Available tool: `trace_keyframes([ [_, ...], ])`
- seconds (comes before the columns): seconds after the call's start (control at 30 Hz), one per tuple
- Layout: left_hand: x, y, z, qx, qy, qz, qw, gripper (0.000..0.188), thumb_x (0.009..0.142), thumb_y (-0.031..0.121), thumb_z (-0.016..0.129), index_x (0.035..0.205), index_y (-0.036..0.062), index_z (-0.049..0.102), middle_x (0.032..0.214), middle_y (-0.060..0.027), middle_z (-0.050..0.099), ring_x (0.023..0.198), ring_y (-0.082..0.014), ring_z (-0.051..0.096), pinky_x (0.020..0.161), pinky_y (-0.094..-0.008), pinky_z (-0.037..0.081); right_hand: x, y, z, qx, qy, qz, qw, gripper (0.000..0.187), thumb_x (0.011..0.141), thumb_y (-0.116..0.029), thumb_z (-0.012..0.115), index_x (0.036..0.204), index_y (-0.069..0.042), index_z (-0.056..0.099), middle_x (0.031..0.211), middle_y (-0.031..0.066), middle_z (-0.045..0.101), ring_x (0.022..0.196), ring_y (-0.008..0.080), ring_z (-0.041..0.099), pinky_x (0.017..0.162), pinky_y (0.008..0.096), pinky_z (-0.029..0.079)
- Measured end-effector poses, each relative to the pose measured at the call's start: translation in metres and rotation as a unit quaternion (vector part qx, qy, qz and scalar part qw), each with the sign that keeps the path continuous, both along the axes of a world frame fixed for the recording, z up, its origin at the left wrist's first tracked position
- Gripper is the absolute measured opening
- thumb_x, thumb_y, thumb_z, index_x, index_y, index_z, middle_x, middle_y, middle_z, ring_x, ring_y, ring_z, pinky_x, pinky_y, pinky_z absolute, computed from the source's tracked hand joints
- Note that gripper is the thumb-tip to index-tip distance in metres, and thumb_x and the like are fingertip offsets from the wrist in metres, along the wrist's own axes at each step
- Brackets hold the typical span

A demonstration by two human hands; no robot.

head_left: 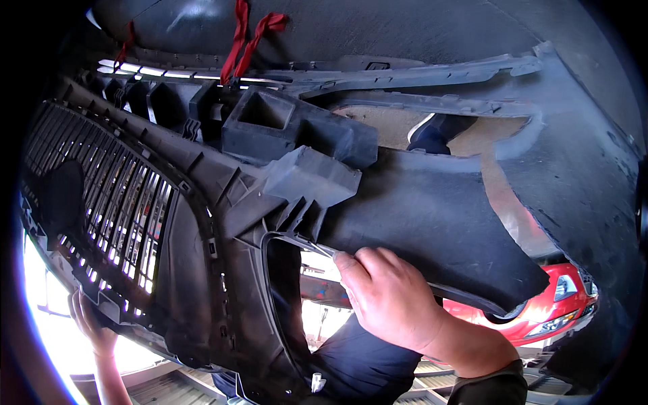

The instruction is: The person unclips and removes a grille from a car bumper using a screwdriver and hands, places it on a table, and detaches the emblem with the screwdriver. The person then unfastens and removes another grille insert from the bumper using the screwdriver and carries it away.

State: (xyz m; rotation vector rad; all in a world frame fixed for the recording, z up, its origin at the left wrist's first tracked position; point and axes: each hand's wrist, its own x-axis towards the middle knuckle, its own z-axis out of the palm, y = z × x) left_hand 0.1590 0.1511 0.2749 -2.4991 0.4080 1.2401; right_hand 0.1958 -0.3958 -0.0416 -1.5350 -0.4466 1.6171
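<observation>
A large black plastic car bumper cover (405, 209) spreads across the view with its ribbed inner side showing. Its slatted grille (115, 196) lies on the left. My right hand (391, 293) is closed on the lower rim of an opening near the middle, thumb and fingers pinching the edge. At the far lower left, my left hand (91, 327) grips the cover's outer edge below the grille; part of its fingers is hidden behind that edge. Box-shaped black plastic ducts (300, 131) stand out from the cover above my right hand.
Red straps (236, 47) hang at the top near the ducts. A red car (547, 304) stands beyond the cover at right. A dark shoe with a white edge (425, 128) shows through an upper opening. Dark-trousered legs (368, 364) are below, over a slatted surface (169, 388).
</observation>
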Motion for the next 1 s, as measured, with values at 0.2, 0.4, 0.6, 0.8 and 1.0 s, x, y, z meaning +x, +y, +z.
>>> trace_keyframes([
  [0.2,0.019,-0.033,-0.019,0.013,0.011,-0.011,1.000,0.077,0.086,0.029,0.084,0.144,-0.0070,0.048,0.123,-0.0270,0.061,0.108,-0.0486,0.062,0.093,-0.0580,0.052,0.007,0.004,-0.025,0.035,0.021,-0.007,0.999,0.034,0.089,-0.011,0.072,0.122,-0.004,0.067,0.092,0.0099,0.059,0.087,0.0299,0.063,0.075,0.0407,0.056],
  [0.4,0.006,-0.015,-0.005,0.020,0.015,0.005,1.000,0.077,0.086,0.024,0.083,0.148,-0.0028,0.046,0.138,-0.0239,0.058,0.125,-0.0467,0.056,0.104,-0.0591,0.048,-0.007,0.002,-0.015,0.016,-0.042,-0.040,0.998,0.034,0.087,-0.011,0.064,0.119,-0.001,0.067,0.090,0.0083,0.059,0.085,0.0265,0.063,0.073,0.0402,0.056],
  [0.6,-0.001,0.000,0.002,0.012,0.010,-0.012,1.000,0.077,0.091,0.038,0.078,0.145,-0.0073,0.049,0.133,-0.0286,0.058,0.121,-0.0502,0.059,0.100,-0.0603,0.051,-0.026,0.008,0.002,0.029,-0.160,0.023,0.986,0.040,0.088,-0.018,0.063,0.124,-0.002,0.068,0.088,0.0047,0.057,0.082,0.0212,0.058,0.070,0.0373,0.049],
  [0.8,-0.005,0.011,0.007,0.006,0.003,-0.031,1.000,0.080,0.092,0.044,0.078,0.145,-0.0076,0.050,0.138,-0.0283,0.057,0.125,-0.0505,0.058,0.103,-0.0605,0.050,-0.028,0.008,0.004,-0.004,-0.117,0.011,0.993,0.042,0.086,-0.014,0.067,0.127,-0.003,0.068,0.089,0.0080,0.057,0.083,0.0267,0.058,0.075,0.0418,0.048],
  [1.0,-0.004,0.001,-0.002,0.011,-0.005,-0.049,0.999,0.078,0.093,0.044,0.077,0.144,-0.0096,0.052,0.138,-0.0270,0.058,0.126,-0.0495,0.057,0.105,-0.0584,0.049,-0.025,0.022,0.016,-0.041,-0.163,0.049,0.984,0.029,0.087,-0.016,0.065,0.113,-0.005,0.069,0.079,0.0058,0.060,0.077,0.0250,0.062,0.068,0.0391,0.050],
])
